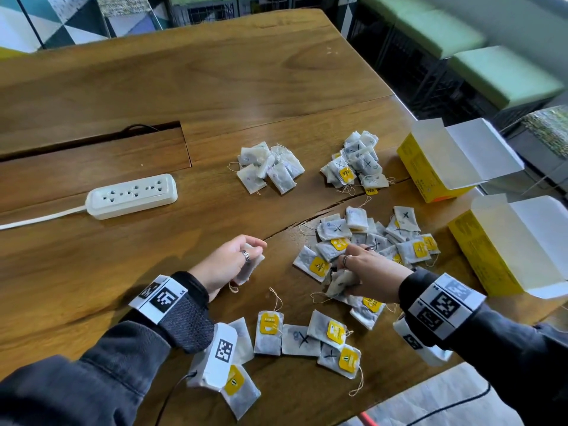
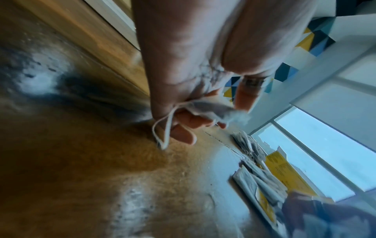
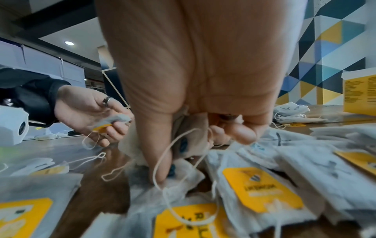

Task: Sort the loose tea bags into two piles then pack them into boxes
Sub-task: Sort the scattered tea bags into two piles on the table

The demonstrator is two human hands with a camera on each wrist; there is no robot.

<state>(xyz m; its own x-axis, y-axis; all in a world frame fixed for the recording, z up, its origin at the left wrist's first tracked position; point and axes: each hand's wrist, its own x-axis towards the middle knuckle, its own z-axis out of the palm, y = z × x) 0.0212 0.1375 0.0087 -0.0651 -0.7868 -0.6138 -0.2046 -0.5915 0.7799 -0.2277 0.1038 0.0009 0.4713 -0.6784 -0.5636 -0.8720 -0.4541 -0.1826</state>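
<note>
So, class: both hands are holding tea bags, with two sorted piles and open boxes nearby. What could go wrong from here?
1. Strings trail loose from the unsorted tea bags; the bunch the right hand lifts may drag neighbours along.
2. The two sorted piles lie close together, so a carelessly dropped bag from the left hand could mix them.
3. The near box sits at the table edge; a nudge might tip it off.

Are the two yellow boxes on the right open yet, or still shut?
Open: both yellow cardboard boxes have white flaps folded back. Contents cannot be seen.
</note>
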